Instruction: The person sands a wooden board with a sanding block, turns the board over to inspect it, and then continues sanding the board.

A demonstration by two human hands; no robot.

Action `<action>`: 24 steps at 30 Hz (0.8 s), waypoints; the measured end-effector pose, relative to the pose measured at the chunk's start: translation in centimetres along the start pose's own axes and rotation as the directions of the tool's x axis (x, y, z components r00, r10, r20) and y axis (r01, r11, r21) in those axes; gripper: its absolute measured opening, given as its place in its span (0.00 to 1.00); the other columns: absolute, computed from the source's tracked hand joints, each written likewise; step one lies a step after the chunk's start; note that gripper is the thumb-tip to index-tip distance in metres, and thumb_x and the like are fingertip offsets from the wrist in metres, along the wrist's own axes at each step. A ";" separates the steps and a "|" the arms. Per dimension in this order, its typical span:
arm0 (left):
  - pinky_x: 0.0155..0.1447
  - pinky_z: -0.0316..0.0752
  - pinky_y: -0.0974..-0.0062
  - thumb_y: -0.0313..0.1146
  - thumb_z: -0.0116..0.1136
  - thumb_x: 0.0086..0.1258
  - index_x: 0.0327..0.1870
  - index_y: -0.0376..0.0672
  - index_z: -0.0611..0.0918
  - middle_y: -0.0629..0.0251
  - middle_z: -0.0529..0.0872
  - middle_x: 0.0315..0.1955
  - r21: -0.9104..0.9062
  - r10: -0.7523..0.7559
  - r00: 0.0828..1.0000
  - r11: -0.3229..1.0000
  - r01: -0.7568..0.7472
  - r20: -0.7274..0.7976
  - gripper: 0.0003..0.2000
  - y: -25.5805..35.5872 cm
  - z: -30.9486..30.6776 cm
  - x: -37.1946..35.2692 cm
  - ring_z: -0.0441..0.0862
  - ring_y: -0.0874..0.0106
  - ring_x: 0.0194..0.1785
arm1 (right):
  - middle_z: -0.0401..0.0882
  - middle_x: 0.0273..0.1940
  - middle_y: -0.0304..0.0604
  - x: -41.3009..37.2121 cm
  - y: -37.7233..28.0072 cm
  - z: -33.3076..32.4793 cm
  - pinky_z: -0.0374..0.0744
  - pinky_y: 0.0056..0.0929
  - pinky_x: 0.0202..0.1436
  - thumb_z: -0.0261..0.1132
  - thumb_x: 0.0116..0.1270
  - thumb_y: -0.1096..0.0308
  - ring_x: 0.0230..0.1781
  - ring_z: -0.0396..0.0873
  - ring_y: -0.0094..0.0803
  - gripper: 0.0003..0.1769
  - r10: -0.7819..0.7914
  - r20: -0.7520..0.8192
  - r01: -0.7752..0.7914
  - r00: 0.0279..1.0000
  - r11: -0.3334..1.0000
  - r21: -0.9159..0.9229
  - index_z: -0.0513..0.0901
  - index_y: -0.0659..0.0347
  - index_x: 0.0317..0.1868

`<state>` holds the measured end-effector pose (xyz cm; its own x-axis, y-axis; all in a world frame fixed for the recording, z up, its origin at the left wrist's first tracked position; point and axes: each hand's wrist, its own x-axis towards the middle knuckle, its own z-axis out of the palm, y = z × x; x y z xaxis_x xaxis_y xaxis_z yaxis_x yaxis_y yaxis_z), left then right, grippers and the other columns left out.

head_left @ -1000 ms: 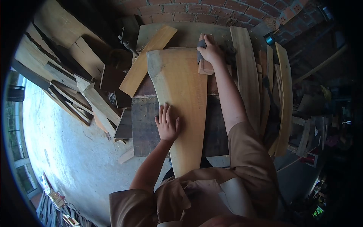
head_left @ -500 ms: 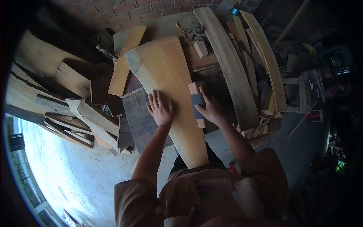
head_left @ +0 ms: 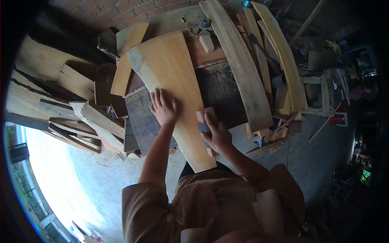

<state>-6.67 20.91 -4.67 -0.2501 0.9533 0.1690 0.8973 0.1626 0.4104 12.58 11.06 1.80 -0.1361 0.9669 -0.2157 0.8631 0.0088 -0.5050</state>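
A long, pale wooden board [head_left: 172, 60] with a curved left edge lies across the workbench, its narrow end close to my body. Flat on the board's left side rests my left hand [head_left: 164, 108], fingers spread, holding nothing. My right hand [head_left: 220, 135] grips a sanding block [head_left: 205, 115], a wood block with dark grey sandpaper wrapped round its middle. The block sits against the board's right edge, near the narrow end. Part of the sandpaper is hidden under my fingers.
Right of the board lies a long grey-brown plank [head_left: 239, 60], with more boards beyond it. A small wood block [head_left: 206, 43] sits near the bench's far side. Several planks [head_left: 97, 117] are piled at left. Wood offcuts [head_left: 279, 131] lie at right. A brick wall [head_left: 125, 14] stands behind.
My right hand has slid the sanding block along the board's right edge toward my body. My left hand stays flat on the board. The whole view has shifted slightly.
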 end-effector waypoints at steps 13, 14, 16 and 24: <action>0.63 0.48 0.39 0.49 0.48 0.62 0.65 0.45 0.60 0.60 0.55 0.67 -0.028 -0.012 0.999 1.000 0.013 0.031 0.32 0.4 -0.4 0.4 0.46 0.58 0.72 | 0.70 0.55 0.55 34.5 -4.5 -6.7 0.74 0.41 0.53 0.55 0.58 0.44 0.51 0.74 0.48 0.41 0.042 -0.093 -0.045 0.995 0.999 -0.029 0.48 0.38 0.69; 0.63 0.48 0.40 0.50 0.48 0.62 0.65 0.45 0.60 0.60 0.55 0.67 -0.041 -0.015 0.999 0.999 0.017 0.036 0.32 0.3 -0.3 0.3 0.46 0.58 0.72 | 0.69 0.58 0.52 36.3 -4.7 -7.4 0.73 0.41 0.54 0.55 0.58 0.44 0.53 0.73 0.46 0.41 0.068 -0.080 -0.068 0.994 0.998 0.012 0.48 0.39 0.70; 0.63 0.48 0.40 0.50 0.48 0.62 0.65 0.43 0.60 0.59 0.55 0.68 -0.035 -0.013 0.999 0.999 0.015 0.045 0.32 0.1 -0.4 0.5 0.46 0.57 0.72 | 0.67 0.60 0.48 37.9 -4.6 -7.2 0.73 0.41 0.55 0.55 0.58 0.44 0.55 0.72 0.45 0.41 0.059 -0.110 -0.054 0.992 0.998 0.041 0.48 0.38 0.70; 0.64 0.48 0.42 0.49 0.48 0.61 0.65 0.42 0.61 0.59 0.56 0.67 -0.028 -0.005 1.000 1.000 0.006 0.029 0.32 0.3 -0.3 0.4 0.46 0.59 0.72 | 0.69 0.50 0.65 26.3 -3.3 -5.9 0.74 0.44 0.50 0.58 0.58 0.45 0.48 0.74 0.56 0.42 -0.021 -0.059 0.012 0.998 0.988 -0.155 0.46 0.35 0.70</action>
<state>-6.65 21.25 -4.22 -0.2440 0.9595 0.1408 0.8852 0.1610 0.4366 9.01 37.96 2.74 -0.1252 0.9799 -0.1555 0.9264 0.0594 -0.3717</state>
